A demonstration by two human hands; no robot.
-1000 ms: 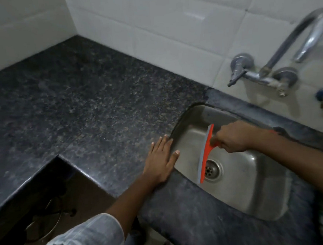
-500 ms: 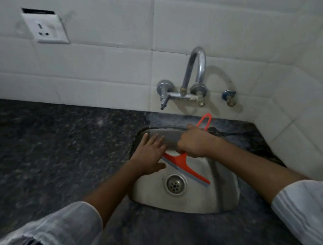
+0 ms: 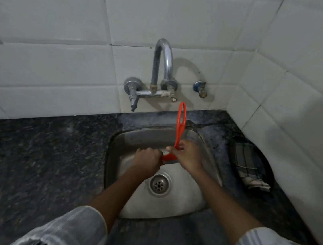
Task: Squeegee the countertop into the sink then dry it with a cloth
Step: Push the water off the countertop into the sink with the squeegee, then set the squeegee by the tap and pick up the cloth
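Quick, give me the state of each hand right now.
Left hand: closed around the blade end of the orange squeegee, over the sink.
Right hand: closed on the squeegee's handle.

White tiled walls (image 3: 59, 68) meet in a corner (dimly lit); chrome tap (image 3: 163, 65) mounted there.

- One head-worn wide-angle view looks steeply down and forward from just above the sink (image 3: 212, 168), close in.
- It faces the tiled far wall (image 3: 59, 71); the worktop (image 3: 45, 157) spreads left, both forearms entering from the near edge.
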